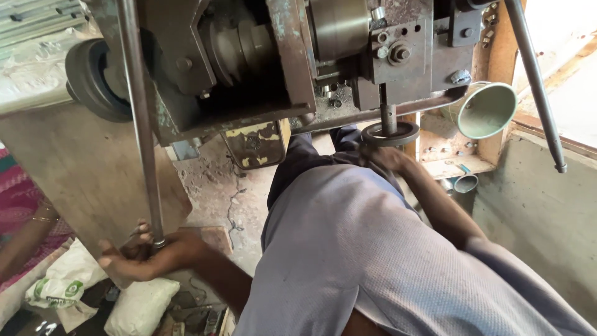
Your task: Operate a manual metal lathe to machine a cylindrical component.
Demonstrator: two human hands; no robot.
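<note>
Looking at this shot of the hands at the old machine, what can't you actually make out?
- Head view: right hand fingertips, hidden under the small handwheel.
- Left hand palm, turned away around the long rod.
- Rod's top, cut off by the upper edge.
- Person at left, cut off by the frame edge.

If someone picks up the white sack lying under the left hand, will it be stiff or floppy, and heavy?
The white sack looks full and rounded, so it is probably fairly heavy for its size. Its soft, wrinkled cloth suggests it would sag rather than stay stiff. It lies flat below the left hand, so it seems unlikely to roll.
</note>
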